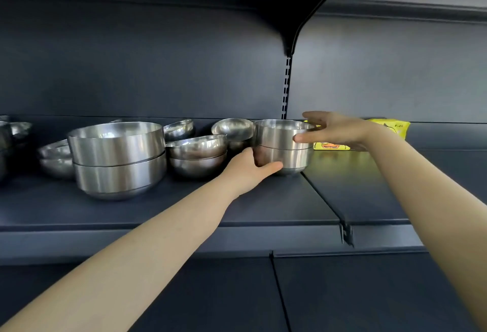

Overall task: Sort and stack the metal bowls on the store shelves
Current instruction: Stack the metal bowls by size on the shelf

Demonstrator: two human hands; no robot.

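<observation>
Shelf (158, 208): dark, steel bowls (118, 158) along it.
Bowl pair (283, 148): upper bowl (276, 134) nested in lower bowl (295, 160), near the shelf's right end.
Left hand (253, 168): curled round the lower bowl.
Right hand (334, 131): thumb and fingers clasp the upper bowl.
Yellow packet (392, 126): behind the right hand.

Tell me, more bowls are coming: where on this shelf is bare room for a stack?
Free: the front strip before the large stack, and the right panel before the yellow packet. Crowded: the back row, left edge to the small stack gripped by left hand and right hand.
</observation>
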